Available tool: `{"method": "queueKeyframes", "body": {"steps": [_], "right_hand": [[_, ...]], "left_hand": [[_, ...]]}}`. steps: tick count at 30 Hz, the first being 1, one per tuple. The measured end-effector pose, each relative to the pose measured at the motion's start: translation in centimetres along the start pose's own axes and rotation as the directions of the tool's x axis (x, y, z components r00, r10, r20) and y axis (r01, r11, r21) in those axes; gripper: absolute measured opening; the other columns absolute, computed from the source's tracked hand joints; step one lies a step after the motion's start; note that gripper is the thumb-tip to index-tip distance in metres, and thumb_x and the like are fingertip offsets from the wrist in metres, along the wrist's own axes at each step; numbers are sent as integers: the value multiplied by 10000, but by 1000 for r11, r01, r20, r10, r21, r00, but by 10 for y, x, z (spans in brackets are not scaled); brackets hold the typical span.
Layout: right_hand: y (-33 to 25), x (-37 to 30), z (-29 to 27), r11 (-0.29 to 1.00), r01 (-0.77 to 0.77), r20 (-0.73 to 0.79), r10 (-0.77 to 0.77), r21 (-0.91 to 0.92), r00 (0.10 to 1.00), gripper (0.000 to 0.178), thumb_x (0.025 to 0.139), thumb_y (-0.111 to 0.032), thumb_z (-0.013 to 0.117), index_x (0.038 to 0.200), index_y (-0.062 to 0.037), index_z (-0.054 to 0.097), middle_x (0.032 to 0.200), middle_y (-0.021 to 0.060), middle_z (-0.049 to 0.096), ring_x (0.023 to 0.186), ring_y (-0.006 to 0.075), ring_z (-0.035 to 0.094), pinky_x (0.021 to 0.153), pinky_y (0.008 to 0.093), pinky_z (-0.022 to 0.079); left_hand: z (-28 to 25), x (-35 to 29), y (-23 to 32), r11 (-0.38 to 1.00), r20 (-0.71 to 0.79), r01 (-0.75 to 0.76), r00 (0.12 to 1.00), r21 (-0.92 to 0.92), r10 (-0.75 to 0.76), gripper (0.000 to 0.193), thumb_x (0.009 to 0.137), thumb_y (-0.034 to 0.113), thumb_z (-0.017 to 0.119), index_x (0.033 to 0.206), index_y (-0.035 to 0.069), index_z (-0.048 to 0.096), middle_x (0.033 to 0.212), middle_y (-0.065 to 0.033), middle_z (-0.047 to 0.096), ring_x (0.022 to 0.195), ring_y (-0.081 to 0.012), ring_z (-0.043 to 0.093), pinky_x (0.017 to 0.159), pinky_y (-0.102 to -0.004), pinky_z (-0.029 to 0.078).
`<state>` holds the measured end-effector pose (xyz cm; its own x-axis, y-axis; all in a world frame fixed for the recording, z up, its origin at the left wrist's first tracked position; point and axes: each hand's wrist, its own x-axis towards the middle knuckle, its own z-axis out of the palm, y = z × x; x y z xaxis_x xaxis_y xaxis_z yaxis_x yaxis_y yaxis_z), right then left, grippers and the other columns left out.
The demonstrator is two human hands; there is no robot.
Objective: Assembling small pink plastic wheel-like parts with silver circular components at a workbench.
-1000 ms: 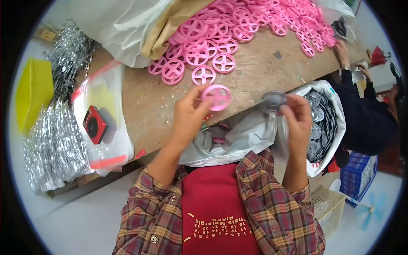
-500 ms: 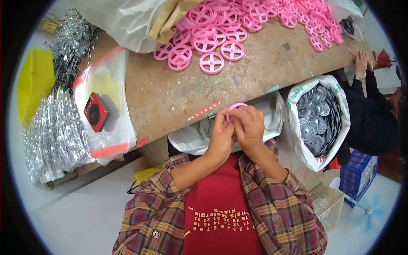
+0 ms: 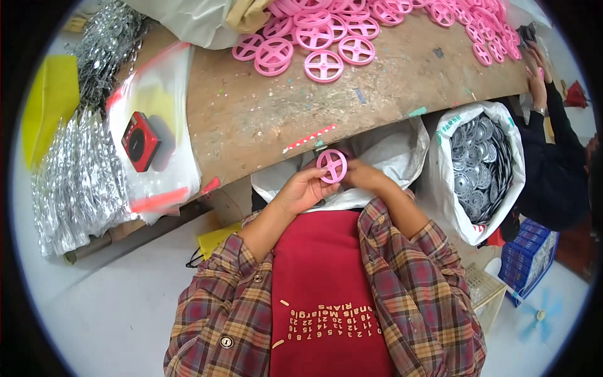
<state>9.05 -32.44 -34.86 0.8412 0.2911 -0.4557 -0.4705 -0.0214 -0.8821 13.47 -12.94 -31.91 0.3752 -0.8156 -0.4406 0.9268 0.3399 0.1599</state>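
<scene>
Wheel [image 3: 331, 166] (pink) since turned face-on | left grip [image 3: 303, 190] pinching it | right grip [image 3: 362, 176] unclear

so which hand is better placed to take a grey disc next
Probably the right hand: it is nearer the white sack of grey discs, while the left hand holds a pink wheel. The right's own grip is hidden.

I see two bare hands of one person: one left hand [image 3: 304, 190] and one right hand [image 3: 362, 176]. The left hand has one pink wheel [image 3: 332, 167]. On the one table [image 3: 251, 113] the heaped pink wheels [image 3: 323, 65] are dozens, too overlapped for exact counting. There are two open white sacks [image 3: 446, 173]; one contains many grey discs [image 3: 475, 164], also not countable. I count one red device [image 3: 141, 142], one blue fan [image 3: 540, 315], one co-worker [image 3: 548, 182].
</scene>
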Motion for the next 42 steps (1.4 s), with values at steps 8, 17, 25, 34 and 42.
{"method": "queueKeyframes", "body": {"steps": [8,17,25,34,42], "right_hand": [[-4,-5,35,945,296,219,-262,-141,940,459,788,-221,725,1211,-93,598,1230,108,580,1134,241,540,983,363,415],[-5,-31,14,759,105,-79,-202,-643,976,215,833,-253,618,970,-91,655,909,189,656,854,386,620,742,444,491],[-20,-123,-43,893,-113,-259,-5,-436,966,178,884,-176,590,965,-18,602,815,71,595,742,158,563,661,301,451],[-158,-108,-11,856,480,-592,-490,-190,640,321,865,-22,600,1186,-18,592,986,14,615,821,82,559,687,208,453],[-141,-79,9,632,285,-433,-731,-721,526,304,845,-63,647,1148,-48,640,954,74,597,822,142,573,677,230,446]], "left_hand": [[47,-22,42,724,-92,28,995,689,49,427,883,164,604,1266,2,505,1181,-115,603,1059,-182,593,933,-301,467],[3,12,27,447,-37,-30,990,894,140,468,889,230,598,1285,-3,508,1236,-90,574,1127,-176,522,982,-295,388],[20,-28,7,175,2,-37,981,984,194,322,912,110,541,1216,10,505,1037,-47,592,972,-118,558,846,-265,455],[142,-11,43,635,86,-236,962,736,257,353,959,117,504,1290,28,423,1121,-72,590,958,-119,605,801,-256,528],[131,-8,20,617,121,-329,928,715,354,384,1012,202,406,1347,14,405,1208,-92,537,1046,-172,584,870,-314,547]]}}
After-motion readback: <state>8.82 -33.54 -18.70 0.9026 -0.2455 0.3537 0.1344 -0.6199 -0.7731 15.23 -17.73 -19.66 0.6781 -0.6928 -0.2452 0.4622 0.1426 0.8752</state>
